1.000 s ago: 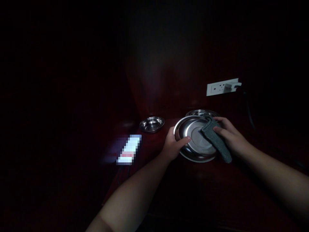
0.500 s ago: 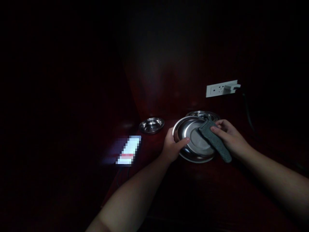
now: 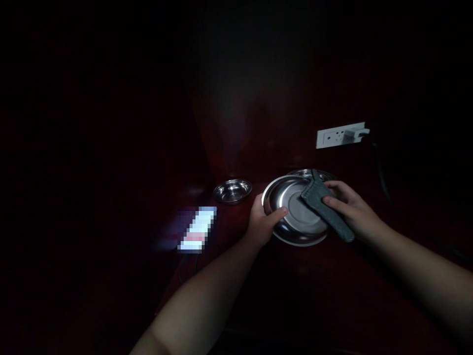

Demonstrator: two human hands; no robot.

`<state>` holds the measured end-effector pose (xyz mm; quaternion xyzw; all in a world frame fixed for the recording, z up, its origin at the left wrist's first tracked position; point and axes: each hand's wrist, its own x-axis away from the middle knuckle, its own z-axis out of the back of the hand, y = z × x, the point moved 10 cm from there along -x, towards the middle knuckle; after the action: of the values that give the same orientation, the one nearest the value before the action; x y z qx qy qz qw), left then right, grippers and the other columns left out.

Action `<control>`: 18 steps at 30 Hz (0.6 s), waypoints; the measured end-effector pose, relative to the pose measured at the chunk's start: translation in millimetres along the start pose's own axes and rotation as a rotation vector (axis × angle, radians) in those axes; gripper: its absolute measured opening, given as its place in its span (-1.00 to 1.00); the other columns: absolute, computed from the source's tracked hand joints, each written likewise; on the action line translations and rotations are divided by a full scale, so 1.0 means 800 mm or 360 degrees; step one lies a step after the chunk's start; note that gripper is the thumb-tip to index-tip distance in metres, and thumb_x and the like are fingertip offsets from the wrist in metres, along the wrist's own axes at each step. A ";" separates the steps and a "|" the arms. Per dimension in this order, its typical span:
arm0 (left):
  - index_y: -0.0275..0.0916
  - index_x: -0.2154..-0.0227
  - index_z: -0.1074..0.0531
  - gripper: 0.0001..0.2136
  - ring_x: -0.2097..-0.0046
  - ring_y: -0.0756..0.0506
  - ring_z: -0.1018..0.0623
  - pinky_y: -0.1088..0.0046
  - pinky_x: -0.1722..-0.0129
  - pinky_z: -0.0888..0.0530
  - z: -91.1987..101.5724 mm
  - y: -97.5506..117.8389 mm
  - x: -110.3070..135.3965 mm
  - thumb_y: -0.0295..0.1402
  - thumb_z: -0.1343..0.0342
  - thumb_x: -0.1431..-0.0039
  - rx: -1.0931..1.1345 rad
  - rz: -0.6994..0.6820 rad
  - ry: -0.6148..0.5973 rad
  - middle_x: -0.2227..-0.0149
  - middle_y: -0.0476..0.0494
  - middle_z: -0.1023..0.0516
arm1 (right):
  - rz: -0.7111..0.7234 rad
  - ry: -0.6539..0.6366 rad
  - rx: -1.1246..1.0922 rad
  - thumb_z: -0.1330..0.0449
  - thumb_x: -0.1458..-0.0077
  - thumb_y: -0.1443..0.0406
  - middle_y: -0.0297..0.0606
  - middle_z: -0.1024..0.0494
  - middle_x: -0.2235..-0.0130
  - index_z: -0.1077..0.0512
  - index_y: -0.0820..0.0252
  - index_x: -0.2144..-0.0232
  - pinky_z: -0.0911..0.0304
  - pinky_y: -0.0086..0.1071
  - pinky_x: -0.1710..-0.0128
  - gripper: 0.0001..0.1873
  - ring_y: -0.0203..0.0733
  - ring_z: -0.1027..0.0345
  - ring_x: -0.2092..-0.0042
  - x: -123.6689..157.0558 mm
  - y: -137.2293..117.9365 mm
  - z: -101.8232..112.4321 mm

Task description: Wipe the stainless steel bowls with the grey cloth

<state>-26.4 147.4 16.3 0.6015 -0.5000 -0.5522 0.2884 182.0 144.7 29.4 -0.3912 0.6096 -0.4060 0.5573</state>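
Steel bowl in left hand, thumb inside, fingers probably beneath, grey cloth pinched in right hand

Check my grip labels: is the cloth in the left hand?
No, the right hand holds the grey cloth, while the left hand grips the metal bowl.

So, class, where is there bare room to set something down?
A patch between the small bowl, bright screen and left hand looks bare; below the held bowl, too dark to tell. Crowded: around cloth, right hand and rear dish.
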 end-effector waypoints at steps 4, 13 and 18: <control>-0.27 0.05 -0.33 -0.42 0.06 -0.20 -0.50 0.24 0.06 -0.40 -0.006 0.000 0.002 -0.24 -0.37 0.17 -0.0014 0.0029 -0.0043 0.11 -0.18 -0.52 | 0.0059 0.0022 0.0174 -0.35 0.13 0.05 -0.29 -0.49 0.25 -0.34 0.02 0.19 -0.33 -0.28 0.32 -0.54 -0.08 -0.38 0.23 -0.003 0.007 0.004; -0.28 0.08 -0.35 -0.45 0.01 -0.22 -0.49 0.21 0.00 -0.38 -0.017 0.002 0.001 -0.28 -0.37 0.17 -0.0068 0.0109 -0.0171 0.09 -0.21 -0.53 | 0.0090 0.0042 0.0312 -0.31 0.09 0.03 -0.28 -0.47 0.31 -0.32 0.05 0.25 -0.30 -0.24 0.36 -0.60 -0.08 -0.36 0.31 -0.004 0.002 0.004; -0.26 0.05 -0.35 -0.42 0.00 -0.23 -0.49 0.19 -0.01 -0.39 -0.017 -0.006 0.002 -0.26 -0.38 0.17 -0.0033 0.0137 -0.0211 0.07 -0.21 -0.52 | 0.0102 0.0048 0.0254 -0.35 0.15 0.05 -0.28 -0.48 0.32 -0.33 0.06 0.29 -0.29 -0.27 0.38 -0.59 -0.10 -0.35 0.32 -0.004 -0.005 0.003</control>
<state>-12.1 144.9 14.7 0.5386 -0.5377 -0.5829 0.2845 184.9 145.8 33.9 -0.3197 0.5958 -0.4410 0.5902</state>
